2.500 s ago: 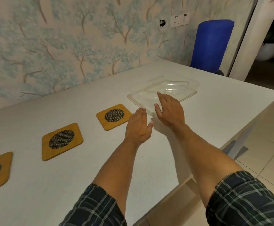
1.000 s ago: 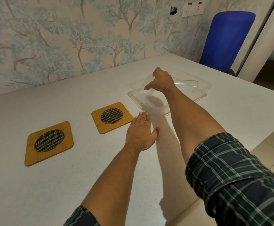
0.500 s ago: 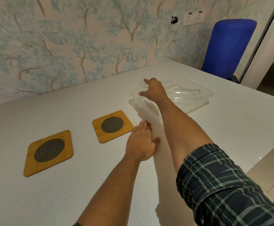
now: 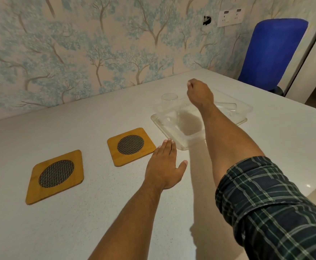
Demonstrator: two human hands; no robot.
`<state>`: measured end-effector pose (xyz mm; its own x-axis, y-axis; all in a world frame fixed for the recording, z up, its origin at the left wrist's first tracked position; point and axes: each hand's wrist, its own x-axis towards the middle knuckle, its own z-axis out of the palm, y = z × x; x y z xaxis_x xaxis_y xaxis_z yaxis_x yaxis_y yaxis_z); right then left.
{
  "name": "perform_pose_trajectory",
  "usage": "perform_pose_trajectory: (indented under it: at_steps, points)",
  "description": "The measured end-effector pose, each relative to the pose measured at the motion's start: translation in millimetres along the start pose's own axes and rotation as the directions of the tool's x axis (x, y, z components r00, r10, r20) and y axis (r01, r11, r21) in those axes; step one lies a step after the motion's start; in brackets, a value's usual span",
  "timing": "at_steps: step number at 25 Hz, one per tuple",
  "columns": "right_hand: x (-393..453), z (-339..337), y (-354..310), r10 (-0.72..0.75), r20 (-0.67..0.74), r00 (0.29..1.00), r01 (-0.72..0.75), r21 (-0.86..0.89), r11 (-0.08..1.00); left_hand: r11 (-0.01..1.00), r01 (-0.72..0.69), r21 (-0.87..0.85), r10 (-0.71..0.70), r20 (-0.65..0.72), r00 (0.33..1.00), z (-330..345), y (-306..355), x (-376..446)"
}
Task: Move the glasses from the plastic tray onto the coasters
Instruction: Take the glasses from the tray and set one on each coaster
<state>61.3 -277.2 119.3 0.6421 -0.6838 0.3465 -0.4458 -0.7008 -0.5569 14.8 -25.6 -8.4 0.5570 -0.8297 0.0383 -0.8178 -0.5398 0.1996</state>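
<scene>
On the desk (image 4: 78, 222): clear plastic tray (image 4: 181, 141), 1 upright glass (image 4: 169, 102) at its far-left corner, another lying inside (image 4: 226, 107). Right hand (image 4: 200, 92) above tray, grip curled, contents indiscernible; glass just left. Left hand (image 4: 164, 166) flat, grip wide, beside nearest coaster (image 4: 130, 146). No legible writing.

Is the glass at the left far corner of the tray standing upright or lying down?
Upright. The glass shows its round rim on top and straight sides below, at the plastic tray's far left corner. Whether it stands inside or just behind the tray, I cannot tell.
</scene>
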Motion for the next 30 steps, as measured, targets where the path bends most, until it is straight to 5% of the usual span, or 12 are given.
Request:
perform_pose_trajectory:
  at_steps: [6,19,30]
  points:
    - [5,16,12,-0.062,0.372,0.926,0.233,-0.434,0.87,1.0,0.013,-0.003,-0.013,0.012,1.0,0,0,0]
    - [5,46,22,-0.347,0.341,0.873,0.479,-0.733,0.483,1.0,0.02,0.011,-0.02,0.016,1.0,-1,1,0]
    - [3,27,16,-0.276,0.101,0.956,0.288,-0.505,0.814,1.0,0.028,0.013,-0.028,0.038,0.999,-4,2,0]
